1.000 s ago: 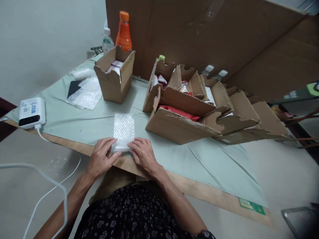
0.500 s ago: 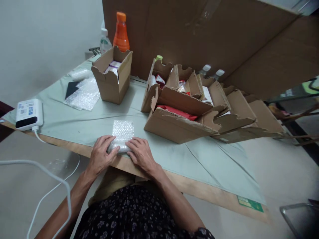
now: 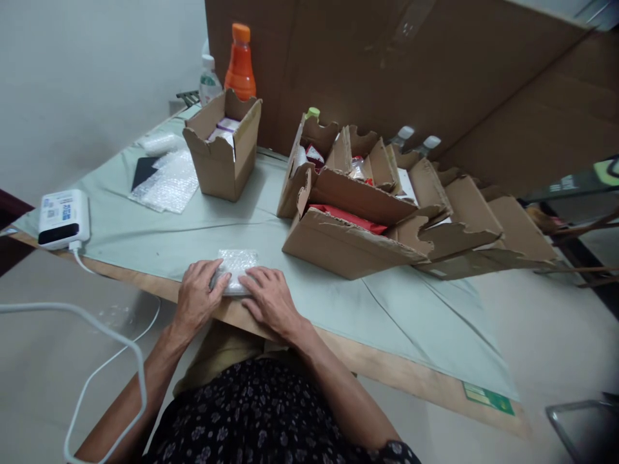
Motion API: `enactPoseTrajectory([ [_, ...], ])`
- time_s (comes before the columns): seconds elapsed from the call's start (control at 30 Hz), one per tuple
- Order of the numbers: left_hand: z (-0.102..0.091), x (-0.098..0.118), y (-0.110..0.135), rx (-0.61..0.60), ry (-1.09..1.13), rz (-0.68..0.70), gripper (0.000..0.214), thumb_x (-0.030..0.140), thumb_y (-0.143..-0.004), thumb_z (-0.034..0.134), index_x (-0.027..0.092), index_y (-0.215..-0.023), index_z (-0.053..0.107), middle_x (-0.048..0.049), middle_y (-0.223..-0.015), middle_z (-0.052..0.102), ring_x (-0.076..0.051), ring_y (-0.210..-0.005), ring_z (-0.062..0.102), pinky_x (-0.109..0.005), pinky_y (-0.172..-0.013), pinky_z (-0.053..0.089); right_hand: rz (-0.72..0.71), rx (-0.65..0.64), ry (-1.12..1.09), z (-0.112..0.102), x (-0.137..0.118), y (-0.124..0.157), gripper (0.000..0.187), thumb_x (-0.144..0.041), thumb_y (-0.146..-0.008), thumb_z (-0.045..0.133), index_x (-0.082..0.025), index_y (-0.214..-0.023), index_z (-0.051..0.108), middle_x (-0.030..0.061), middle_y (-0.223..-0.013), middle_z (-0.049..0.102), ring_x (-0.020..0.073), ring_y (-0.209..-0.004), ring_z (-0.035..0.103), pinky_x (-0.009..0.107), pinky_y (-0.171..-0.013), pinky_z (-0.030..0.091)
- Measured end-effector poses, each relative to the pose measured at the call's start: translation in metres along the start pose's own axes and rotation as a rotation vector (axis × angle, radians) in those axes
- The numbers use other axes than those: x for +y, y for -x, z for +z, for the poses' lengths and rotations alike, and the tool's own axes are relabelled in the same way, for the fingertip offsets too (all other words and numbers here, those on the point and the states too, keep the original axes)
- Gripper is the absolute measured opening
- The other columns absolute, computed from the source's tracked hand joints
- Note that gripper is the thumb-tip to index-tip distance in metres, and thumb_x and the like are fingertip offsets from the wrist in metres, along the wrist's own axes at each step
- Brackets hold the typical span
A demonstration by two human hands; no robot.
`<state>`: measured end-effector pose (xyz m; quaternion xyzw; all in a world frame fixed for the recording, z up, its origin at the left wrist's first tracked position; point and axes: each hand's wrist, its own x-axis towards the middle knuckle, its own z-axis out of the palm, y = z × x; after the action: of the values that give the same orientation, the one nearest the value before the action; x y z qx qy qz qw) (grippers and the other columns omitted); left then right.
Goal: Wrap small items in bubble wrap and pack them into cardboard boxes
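Note:
A small piece of bubble wrap [image 3: 236,263] lies at the table's near edge between my hands, folded into a flat packet. Whatever the wrap may contain is hidden. My left hand [image 3: 199,291] grips the packet's left side, fingers along the edge and thumb on top. On the right side, my right hand [image 3: 269,295] presses its bent fingers onto the packet, with the thumb at the near edge. Both hands rest low on the pale green cloth [image 3: 159,241].
Open cardboard boxes [image 3: 353,248] holding packets stand to the right, and another box [image 3: 217,167] stands behind. Bubble wrap sheets [image 3: 169,183] lie at the left near a white power bank [image 3: 64,219] with a cable. An orange bottle [image 3: 240,64] stands at the back.
The bubble wrap's flat far part has become shorter, and the roll under my fingers now looks like a flatter packet. Both hands stay on its sides. The view has shifted slightly.

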<state>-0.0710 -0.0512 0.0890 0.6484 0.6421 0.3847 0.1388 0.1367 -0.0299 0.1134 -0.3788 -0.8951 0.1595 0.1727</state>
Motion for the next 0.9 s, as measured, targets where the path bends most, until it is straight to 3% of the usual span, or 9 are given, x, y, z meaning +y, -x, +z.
enactPoseTrajectory([
  [0.07,-0.003,0.003,0.007,0.052,0.151,-0.15,0.049,0.048,-0.091,0.058,0.014,-0.127,0.064,-0.0148,-0.113,0.069,-0.03,-0.106,0.064,-0.049,-0.097,0.051,0.074,0.012,-0.062,0.002,0.001,-0.007,0.035,-0.024,-0.095,0.065,-0.022,-0.13,0.064,0.0111,-0.128,0.07,0.0272,-0.124,0.056,0.047,-0.105,0.04],
  [0.17,-0.006,0.016,0.024,0.111,0.571,-0.438,0.066,0.046,-0.086,0.068,0.018,-0.143,0.049,-0.0148,-0.129,0.065,-0.027,-0.115,0.065,-0.044,-0.101,0.052,0.241,0.103,-0.238,0.002,-0.002,-0.009,0.033,-0.025,-0.096,0.065,-0.022,-0.128,0.066,0.0096,-0.125,0.072,0.0249,-0.115,0.062,0.043,-0.103,0.043],
  [0.3,0.002,0.045,0.036,0.014,1.09,-0.609,0.071,0.039,-0.078,0.078,0.019,-0.14,0.051,-0.0126,-0.132,0.066,-0.027,-0.124,0.062,-0.04,-0.106,0.049,0.336,0.149,-0.454,0.0,-0.016,0.002,0.028,-0.029,-0.099,0.058,-0.022,-0.125,0.068,0.0075,-0.119,0.074,0.0234,-0.108,0.065,0.041,-0.099,0.047],
  [0.43,0.008,0.059,0.035,-0.045,1.165,-0.567,0.055,0.036,-0.079,0.078,0.02,-0.128,0.059,-0.0075,-0.12,0.071,-0.022,-0.113,0.066,-0.031,-0.098,0.053,0.354,0.236,-0.403,-0.007,-0.021,0.018,0.026,-0.036,-0.095,0.063,-0.023,-0.116,0.071,0.0101,-0.122,0.069,0.0268,-0.115,0.061,0.046,-0.103,0.044],
  [0.57,0.0,0.058,0.036,-0.266,1.062,-0.479,0.051,0.036,-0.082,0.076,0.019,-0.127,0.059,-0.0075,-0.112,0.073,-0.021,-0.099,0.07,-0.027,-0.085,0.055,0.371,0.186,-0.666,-0.029,-0.014,0.033,0.063,-0.05,-0.086,0.071,-0.023,-0.141,0.055,0.0128,-0.143,0.056,0.0257,-0.118,0.06,0.044,-0.103,0.046],
  [0.67,-0.002,0.064,0.04,-0.444,0.956,-0.415,0.055,0.036,-0.081,0.076,0.018,-0.129,0.059,-0.0103,-0.118,0.071,-0.023,-0.103,0.07,-0.029,-0.087,0.056,0.376,0.078,-0.862,-0.045,-0.012,0.042,0.081,-0.05,-0.079,0.079,-0.021,-0.148,0.047,0.0121,-0.138,0.06,0.0231,-0.112,0.061,0.038,-0.097,0.049],
  [0.73,0.001,0.069,0.043,-0.483,0.874,-0.369,0.058,0.035,-0.083,0.074,0.021,-0.136,0.054,-0.01,-0.122,0.069,-0.023,-0.106,0.069,-0.031,-0.091,0.056,0.401,0.066,-0.84,-0.055,-0.013,0.048,0.069,-0.041,-0.077,0.081,-0.019,-0.137,0.057,0.0081,-0.121,0.068,0.0208,-0.103,0.062,0.034,-0.091,0.05],
  [0.8,0.004,0.073,0.044,-0.506,0.788,-0.3,0.058,0.033,-0.085,0.071,0.023,-0.139,0.052,-0.0086,-0.119,0.069,-0.022,-0.103,0.069,-0.033,-0.091,0.056,0.426,0.057,-0.771,-0.067,-0.015,0.054,0.042,-0.033,-0.079,0.078,-0.019,-0.117,0.067,0.0025,-0.1,0.07,0.0175,-0.09,0.062,0.029,-0.081,0.049],
  [0.9,0.006,0.08,0.034,-0.52,0.688,-0.073,0.059,0.032,-0.083,0.073,0.025,-0.138,0.055,-0.0083,-0.118,0.068,-0.024,-0.108,0.067,-0.037,-0.096,0.055,0.388,0.038,-0.659,-0.098,-0.016,0.068,0.024,-0.022,-0.078,0.076,-0.02,-0.1,0.068,-0.0014,-0.088,0.069,0.0151,-0.08,0.061,0.024,-0.071,0.047],
])
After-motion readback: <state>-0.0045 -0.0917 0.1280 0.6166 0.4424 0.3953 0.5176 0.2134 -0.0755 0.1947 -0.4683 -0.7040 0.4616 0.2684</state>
